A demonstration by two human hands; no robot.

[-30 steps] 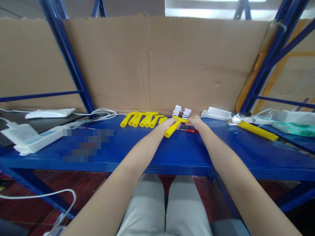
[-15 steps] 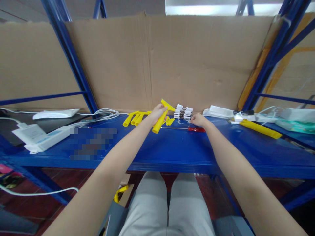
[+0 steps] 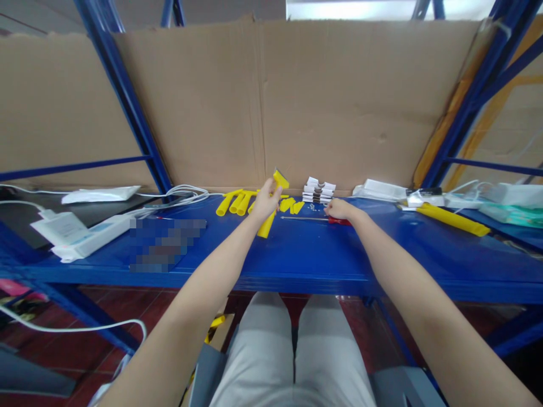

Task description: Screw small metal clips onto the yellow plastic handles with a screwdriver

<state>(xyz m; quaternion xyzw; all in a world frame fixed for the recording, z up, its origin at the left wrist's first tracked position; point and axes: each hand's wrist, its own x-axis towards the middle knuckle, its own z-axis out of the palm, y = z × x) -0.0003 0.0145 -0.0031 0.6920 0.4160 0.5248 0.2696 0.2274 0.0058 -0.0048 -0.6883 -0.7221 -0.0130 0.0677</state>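
In the left hand point(image 3: 264, 202) sits a yellow tool point(image 3: 266, 226).

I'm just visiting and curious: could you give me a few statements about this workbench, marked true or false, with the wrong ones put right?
1. The left hand holds a yellow T-shaped tool. True.
2. The right hand is beside the coiled white cables. False: it is at the red handle of a screwdriver.
3. Brown cardboard stands behind the blue tabletop. True.
4. The stack of white pieces lies to the left of the left hand. False: it lies to the right of it.
5. More yellow tools lie on the tabletop. True.
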